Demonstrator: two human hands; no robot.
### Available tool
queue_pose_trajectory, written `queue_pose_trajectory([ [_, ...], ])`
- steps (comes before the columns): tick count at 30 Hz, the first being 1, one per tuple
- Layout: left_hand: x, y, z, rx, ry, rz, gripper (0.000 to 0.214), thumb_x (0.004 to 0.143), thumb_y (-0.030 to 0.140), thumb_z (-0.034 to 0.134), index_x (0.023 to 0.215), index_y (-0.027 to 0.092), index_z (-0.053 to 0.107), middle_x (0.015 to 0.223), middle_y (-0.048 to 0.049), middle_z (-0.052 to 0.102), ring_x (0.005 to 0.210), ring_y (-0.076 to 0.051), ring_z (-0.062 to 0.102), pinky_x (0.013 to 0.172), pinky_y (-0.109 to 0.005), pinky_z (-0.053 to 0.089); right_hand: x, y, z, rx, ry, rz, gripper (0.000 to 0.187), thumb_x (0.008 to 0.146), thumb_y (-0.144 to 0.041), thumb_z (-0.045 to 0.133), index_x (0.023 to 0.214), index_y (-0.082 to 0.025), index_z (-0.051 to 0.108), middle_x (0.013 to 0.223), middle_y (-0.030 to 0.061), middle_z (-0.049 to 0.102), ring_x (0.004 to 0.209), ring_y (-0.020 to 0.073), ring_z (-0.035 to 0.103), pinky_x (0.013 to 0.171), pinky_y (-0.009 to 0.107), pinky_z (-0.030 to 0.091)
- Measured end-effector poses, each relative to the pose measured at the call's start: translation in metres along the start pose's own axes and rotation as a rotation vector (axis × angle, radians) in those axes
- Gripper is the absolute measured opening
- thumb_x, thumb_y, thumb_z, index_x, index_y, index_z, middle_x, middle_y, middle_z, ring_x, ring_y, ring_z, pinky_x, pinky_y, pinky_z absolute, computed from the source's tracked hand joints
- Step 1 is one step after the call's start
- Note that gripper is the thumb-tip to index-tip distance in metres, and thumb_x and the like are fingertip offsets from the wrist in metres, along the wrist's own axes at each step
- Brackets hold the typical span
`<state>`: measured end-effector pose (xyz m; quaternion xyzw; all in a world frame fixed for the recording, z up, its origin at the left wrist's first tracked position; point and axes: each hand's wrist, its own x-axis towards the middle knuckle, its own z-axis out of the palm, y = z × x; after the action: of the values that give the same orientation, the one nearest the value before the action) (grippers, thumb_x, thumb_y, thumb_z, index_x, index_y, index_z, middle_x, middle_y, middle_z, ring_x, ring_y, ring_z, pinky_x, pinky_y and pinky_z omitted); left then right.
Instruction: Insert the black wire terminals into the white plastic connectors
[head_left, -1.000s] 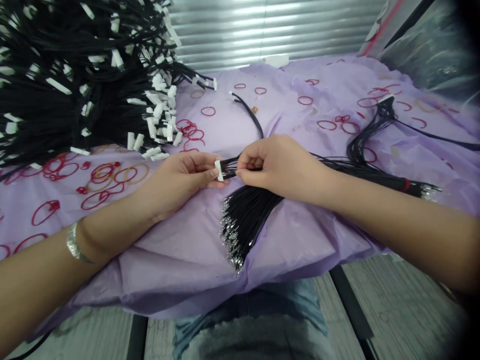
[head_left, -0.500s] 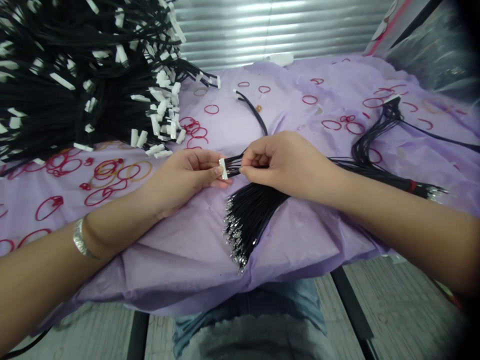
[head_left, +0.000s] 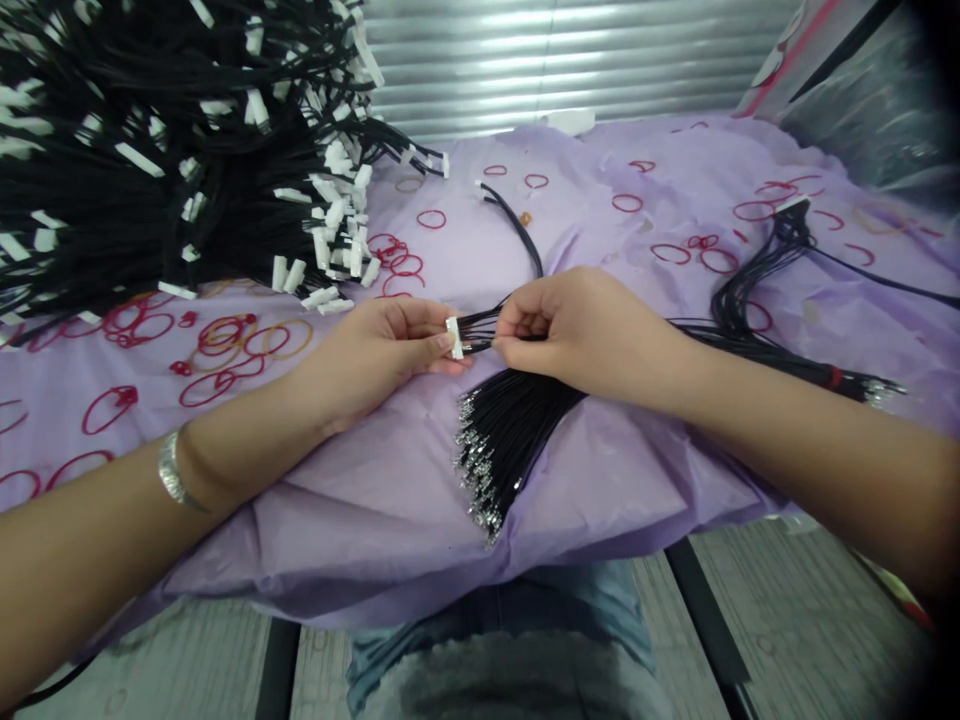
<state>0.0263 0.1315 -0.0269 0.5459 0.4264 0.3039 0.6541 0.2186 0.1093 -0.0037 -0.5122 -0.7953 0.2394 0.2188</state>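
Note:
Between thumb and fingers, my left hand (head_left: 401, 340) pinches a small white connector (head_left: 454, 338). Several thin black wires (head_left: 480, 318) run from its right side toward my right hand (head_left: 559, 322), which is closed in a pinch on a wire close to the connector. The tip of that wire is too small to make out. Below my right hand a fanned bundle of black wires (head_left: 514, 430) lies on the purple cover, its bare metal terminals pointing toward the front edge.
A large heap of black cables with white connectors (head_left: 225, 180) rises at the left. Red rubber bands (head_left: 225, 340) are scattered over the purple cover (head_left: 352, 500). Another wired connector (head_left: 792, 205) lies at the back right, and a tied wire bundle (head_left: 832, 377) extends behind my right forearm.
The whole view has shifted slightly, so everything sits a little further right. My right hand stays pinched beside the connector, with hardly any movement relative to my left hand.

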Motion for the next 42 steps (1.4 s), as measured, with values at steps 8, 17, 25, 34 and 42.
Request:
queue_pose_trajectory([
  [8, -0.0008, 0.0027, 0.0023, 0.029, 0.018, -0.007, 0.009, 0.073, 0.015, 0.068, 0.082, 0.015, 0.070, 0.079, -0.0016, 0.069, 0.069, -0.009, 0.065, 0.075, -0.023, 0.055, 0.0008, 0.0002, -0.0007, -0.009, 0.015, -0.002, 0.011, 0.071, -0.018, 0.056, 0.066, -0.014, 0.064, 0.059, -0.0023, 0.058, 0.053, 0.0058, 0.047, 0.058, 0.024, 0.033],
  [17, -0.0015, 0.0039, 0.0039, -0.024, 0.033, -0.020, 0.011, 0.073, 0.008, 0.065, 0.082, 0.013, 0.069, 0.077, -0.0016, 0.070, 0.066, -0.008, 0.065, 0.066, -0.016, 0.053, -0.0015, 0.0008, -0.0016, 0.057, 0.031, -0.032, 0.009, 0.071, -0.016, 0.056, 0.067, -0.014, 0.063, 0.058, -0.0035, 0.056, 0.053, 0.0045, 0.045, 0.058, 0.022, 0.033],
  [25, 0.0003, 0.0015, 0.0004, -0.018, -0.010, -0.007, 0.009, 0.073, 0.014, 0.068, 0.082, 0.016, 0.071, 0.079, -0.0015, 0.071, 0.069, -0.008, 0.065, 0.068, -0.017, 0.054, -0.0017, -0.0005, -0.0004, 0.009, 0.037, -0.020, 0.009, 0.071, -0.016, 0.056, 0.066, -0.014, 0.064, 0.060, -0.0033, 0.058, 0.053, 0.0051, 0.048, 0.056, 0.022, 0.033],
  [34, -0.0011, 0.0046, 0.0007, -0.017, -0.022, -0.028, 0.011, 0.074, 0.013, 0.066, 0.083, 0.014, 0.070, 0.078, -0.0001, 0.070, 0.069, -0.007, 0.065, 0.067, -0.013, 0.054, -0.0013, -0.0001, 0.0011, -0.018, 0.064, -0.010, 0.008, 0.070, -0.015, 0.057, 0.066, -0.015, 0.064, 0.057, -0.0044, 0.057, 0.050, 0.0045, 0.046, 0.054, 0.021, 0.033],
  [42, -0.0007, 0.0037, 0.0003, 0.002, -0.025, -0.019, 0.012, 0.075, 0.012, 0.065, 0.085, 0.014, 0.070, 0.080, -0.0014, 0.070, 0.070, -0.007, 0.065, 0.068, -0.013, 0.054, -0.0023, 0.0000, 0.0034, 0.029, 0.043, -0.034, 0.008, 0.071, -0.014, 0.058, 0.065, -0.014, 0.063, 0.057, -0.0052, 0.056, 0.050, 0.0035, 0.047, 0.053, 0.020, 0.034],
])
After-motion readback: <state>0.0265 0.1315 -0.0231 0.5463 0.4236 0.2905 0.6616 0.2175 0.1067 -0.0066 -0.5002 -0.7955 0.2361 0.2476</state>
